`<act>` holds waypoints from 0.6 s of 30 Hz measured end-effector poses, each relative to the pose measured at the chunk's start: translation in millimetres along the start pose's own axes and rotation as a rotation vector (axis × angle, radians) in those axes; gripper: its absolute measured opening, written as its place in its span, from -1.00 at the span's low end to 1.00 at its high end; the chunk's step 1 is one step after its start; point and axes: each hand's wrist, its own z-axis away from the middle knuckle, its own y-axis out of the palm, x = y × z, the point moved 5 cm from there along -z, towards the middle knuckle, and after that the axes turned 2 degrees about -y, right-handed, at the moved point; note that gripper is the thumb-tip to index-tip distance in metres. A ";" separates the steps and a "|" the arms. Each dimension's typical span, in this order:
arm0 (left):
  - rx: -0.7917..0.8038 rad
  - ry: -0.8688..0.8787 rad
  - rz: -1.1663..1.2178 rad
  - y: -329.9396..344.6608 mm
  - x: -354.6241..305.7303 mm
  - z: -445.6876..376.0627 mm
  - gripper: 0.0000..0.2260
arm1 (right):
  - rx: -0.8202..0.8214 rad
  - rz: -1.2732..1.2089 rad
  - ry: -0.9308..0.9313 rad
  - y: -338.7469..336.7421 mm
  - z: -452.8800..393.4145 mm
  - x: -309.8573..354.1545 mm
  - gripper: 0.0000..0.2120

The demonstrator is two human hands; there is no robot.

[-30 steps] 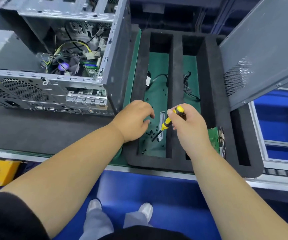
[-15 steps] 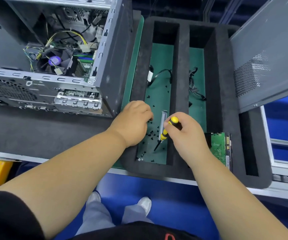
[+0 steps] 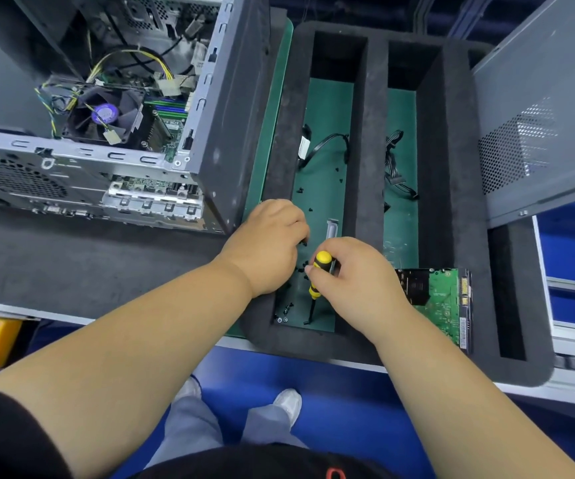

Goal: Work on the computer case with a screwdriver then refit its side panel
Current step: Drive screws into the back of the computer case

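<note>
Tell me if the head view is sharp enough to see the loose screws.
Head view: evenly lit, hands sharp; the screws read only as tiny dark specks on the green tray floor; wide-angle bending at the edges; the side panel mesh shows light glare.

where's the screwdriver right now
In the head view the screwdriver is in the right hand, tip down in the near end of the foam tray's left compartment, just right of the left hand.

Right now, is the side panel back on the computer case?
No: the case stands open with its fan and cables showing, and the side panel leans apart at the right.
</note>
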 end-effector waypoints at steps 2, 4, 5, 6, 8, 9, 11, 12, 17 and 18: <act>0.003 -0.004 -0.007 0.4 1.1 0.3 -0.73 | -0.001 0.006 -0.005 0.1 0.4 0.7 -0.87; 0.001 -0.001 -0.007 0.5 1.3 0.2 -0.74 | 0.006 0.007 -0.007 0.0 0.7 1.7 -0.87; -0.005 0.001 -0.008 0.5 1.2 0.0 -0.75 | 0.007 -0.006 -0.005 -0.5 0.8 1.7 -0.87; -0.012 0.002 -0.010 0.5 1.3 -0.3 -0.75 | 0.004 -0.032 0.002 -1.6 1.1 1.2 -0.88; -0.021 -0.005 -0.010 1.3 1.9 -0.3 -0.75 | -0.022 -0.121 0.035 -6.9 2.2 -0.8 -0.86; -0.022 -0.010 -0.007 1.8 2.2 -0.1 -0.75 | -0.046 -0.170 0.052 -11.2 3.0 -2.2 -0.85; -0.026 -0.016 -0.001 2.2 2.8 0.0 -0.73 | -0.107 -0.232 0.068 -22.5 5.1 -3.9 -0.84; -0.027 -0.016 0.003 2.3 2.8 0.3 -0.72 | -0.134 -0.247 0.073 -28.5 6.4 -4.5 -0.85; -0.027 -0.030 0.037 -1.3 0.4 4.5 -0.71 | -0.304 -0.388 0.123 -60.8 15.4 -10.1 -0.88; -0.012 -0.028 0.050 -2.6 -0.8 5.5 -0.72 | -0.335 -0.436 0.131 -66.1 17.3 -11.0 -0.88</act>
